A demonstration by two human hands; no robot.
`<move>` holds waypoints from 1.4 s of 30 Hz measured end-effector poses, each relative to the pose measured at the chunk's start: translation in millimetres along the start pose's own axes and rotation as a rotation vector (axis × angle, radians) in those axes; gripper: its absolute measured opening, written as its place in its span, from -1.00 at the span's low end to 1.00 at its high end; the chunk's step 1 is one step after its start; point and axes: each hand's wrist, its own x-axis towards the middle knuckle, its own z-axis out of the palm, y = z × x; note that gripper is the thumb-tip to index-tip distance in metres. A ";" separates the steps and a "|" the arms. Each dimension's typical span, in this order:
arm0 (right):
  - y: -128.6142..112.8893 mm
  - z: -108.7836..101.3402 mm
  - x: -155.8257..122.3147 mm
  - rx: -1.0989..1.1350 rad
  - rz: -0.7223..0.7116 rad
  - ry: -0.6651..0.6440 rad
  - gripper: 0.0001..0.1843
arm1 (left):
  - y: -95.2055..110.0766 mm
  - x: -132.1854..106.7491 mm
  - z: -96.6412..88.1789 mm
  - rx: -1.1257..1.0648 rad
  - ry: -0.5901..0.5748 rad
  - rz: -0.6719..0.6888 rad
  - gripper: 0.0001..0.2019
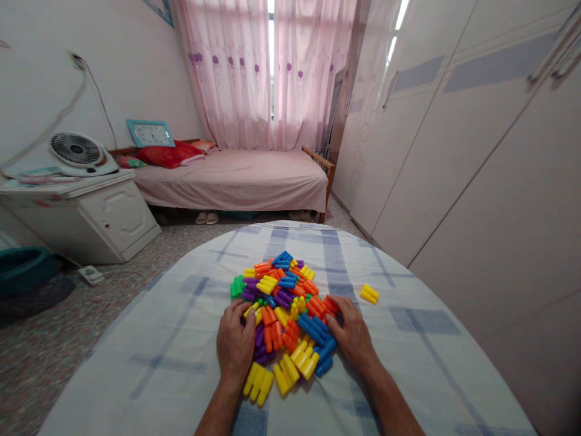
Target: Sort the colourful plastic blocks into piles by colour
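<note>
Left grip (pixel 235 344) and right grip (pixel 351 330), loosely curved, flank the coloured blocks (pixel 272 333) on my bench (pixel 177 339); whether either holds one I cannot tell; I judge this the cupping step; the next move calls for gentle inward pressure.

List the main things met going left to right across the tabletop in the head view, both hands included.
Bare left hand → heap of multicoloured, pronged plastic blocks → bare right hand → lone yellow, pronged plastic block.
</note>
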 end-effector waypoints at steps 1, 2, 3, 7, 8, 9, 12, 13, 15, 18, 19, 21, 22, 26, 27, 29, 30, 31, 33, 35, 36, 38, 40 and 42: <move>-0.5 -0.8 0.3 -0.004 0.008 0.005 -0.64 | 0.0 0.1 0.1 0.000 -0.001 0.000 -0.69; -0.9 -1.6 0.6 -0.010 0.016 0.009 -0.65 | 0.1 0.2 0.1 -0.001 -0.002 0.000 -0.69; -1.2 -2.2 0.8 -0.016 0.024 0.011 -0.66 | 0.2 0.4 0.1 -0.002 -0.003 0.000 -0.69; -0.9 -3.8 0.6 -0.048 0.009 -0.013 -0.61 | 0.8 1.1 -0.5 -0.009 -0.008 -0.001 -0.69; -0.4 -3.7 0.3 -0.058 -0.008 -0.029 -0.58 | 1.1 1.2 -0.7 -0.012 -0.010 -0.001 -0.69; 0.3 -3.4 0.0 -0.068 -0.025 -0.046 -0.55 | 1.2 1.2 -0.9 -0.015 -0.010 -0.002 -0.70; 2.6 -1.6 -0.9 -0.081 -0.026 -0.058 -0.53 | 1.7 0.9 -1.2 -0.018 -0.007 -0.008 -0.71; 3.2 -1.1 -1.1 -0.079 -0.015 -0.048 -0.54 | 1.7 0.7 -1.2 -0.016 -0.005 -0.010 -0.71; 3.8 -0.5 -1.3 -0.076 0.010 -0.021 -0.57 | 1.7 0.4 -1.2 -0.008 -0.006 -0.012 -0.70; 4.0 -0.8 -1.0 -0.083 0.032 0.009 -0.57 | 1.3 0.2 -1.0 -0.003 -0.009 -0.003 -0.70; 4.0 -1.0 -0.9 -0.088 0.033 0.015 -0.57 | 1.1 0.2 -0.9 -0.005 -0.010 0.001 -0.70; 4.4 -1.2 -0.7 -0.101 0.024 0.022 -0.57 | 0.9 0.3 -0.6 -0.007 -0.006 0.005 -0.70; 4.6 -1.2 -0.6 -0.109 0.015 0.023 -0.57 | 0.9 0.3 -0.5 -0.007 -0.004 0.006 -0.70; 4.5 -0.7 -1.0 -0.145 -0.005 0.005 -0.57 | 1.2 0.1 -0.5 -0.003 -0.002 0.003 -0.71; 4.1 -0.9 -1.1 -0.149 -0.004 0.000 -0.58 | 1.3 0.1 -0.6 -0.003 -0.002 0.003 -0.71; 2.7 -1.7 -1.2 -0.150 0.003 -0.002 -0.59 | 1.4 0.0 -1.0 -0.006 -0.002 0.007 -0.72; 1.9 -2.3 -1.2 -0.147 0.007 0.000 -0.61 | 1.3 0.0 -1.1 -0.007 -0.004 0.010 -0.72; 1.0 -3.1 -1.0 -0.144 0.012 0.002 -0.63 | 1.2 0.0 -1.2 -0.007 -0.005 0.012 -0.72; -0.7 -4.7 -0.4 -0.142 0.025 0.006 -0.68 | 0.9 0.1 -1.1 -0.010 -0.003 0.012 -0.72; -2.0 -6.0 0.3 -0.151 0.035 0.005 -0.73 | 0.9 0.2 -0.9 -0.018 0.001 0.010 -0.72; -2.6 -6.4 0.6 -0.161 0.038 0.007 -0.75 | 0.9 0.3 -0.8 -0.022 0.003 0.009 -0.72; -3.1 -6.7 0.9 -0.187 0.044 0.016 -0.76 | 1.1 0.5 -0.7 -0.024 0.002 0.005 -0.72; -3.2 -6.6 0.8 -0.220 0.062 0.033 -0.75 | 1.4 0.7 -0.7 -0.018 -0.002 -0.004 -0.71; -2.8 -6.6 0.5 -0.252 0.093 0.050 -0.74 | 1.6 0.8 -0.9 -0.012 -0.007 -0.008 -0.70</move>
